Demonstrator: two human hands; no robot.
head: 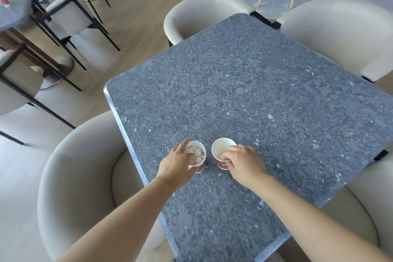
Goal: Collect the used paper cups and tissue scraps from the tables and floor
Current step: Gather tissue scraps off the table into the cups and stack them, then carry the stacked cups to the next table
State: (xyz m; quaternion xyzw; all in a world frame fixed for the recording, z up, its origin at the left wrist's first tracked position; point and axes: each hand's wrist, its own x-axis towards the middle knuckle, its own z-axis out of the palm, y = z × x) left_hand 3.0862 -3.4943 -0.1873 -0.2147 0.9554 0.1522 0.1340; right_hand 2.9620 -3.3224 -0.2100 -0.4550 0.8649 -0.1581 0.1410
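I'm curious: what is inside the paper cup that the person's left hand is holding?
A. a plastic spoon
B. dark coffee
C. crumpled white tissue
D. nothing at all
C: white crumpled tissue fills the left cup, which the left hand grips, while the right hand holds the right cup beside it.

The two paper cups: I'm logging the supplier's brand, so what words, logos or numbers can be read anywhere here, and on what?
On the right cup: small white print on its maroon band, too blurred to read.
On the left cup: no print shows on its maroon band; the left hand covers part of it.
Elsewhere: no text to read.
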